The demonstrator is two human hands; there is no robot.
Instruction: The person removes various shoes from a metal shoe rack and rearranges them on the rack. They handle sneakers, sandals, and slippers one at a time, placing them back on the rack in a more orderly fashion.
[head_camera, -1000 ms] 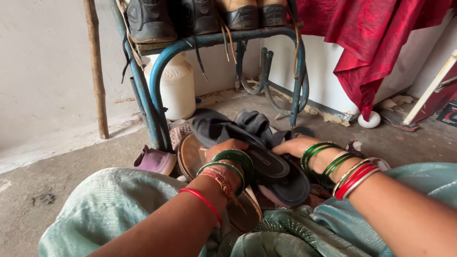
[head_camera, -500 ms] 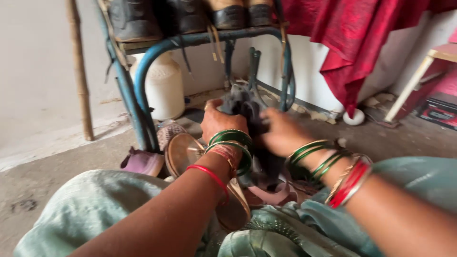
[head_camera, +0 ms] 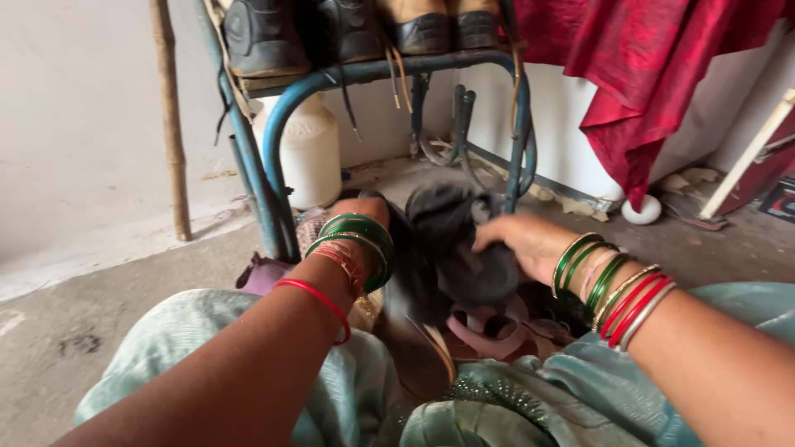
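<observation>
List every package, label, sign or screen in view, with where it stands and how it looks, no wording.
White plastic jug: on the floor under the blue metal rack, by the wall; rounded, cream-white, raised lettering on its shoulder.
Dark box: at the far right edge on the floor; black with a red printed patch, mostly cut off.
No signs or screens show.

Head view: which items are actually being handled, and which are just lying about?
Handled:
left hand and right hand, both on the dark sandals

Lying about:
pink sandal
blue metal rack with shoes
white jug
red cloth
wooden stick
</observation>
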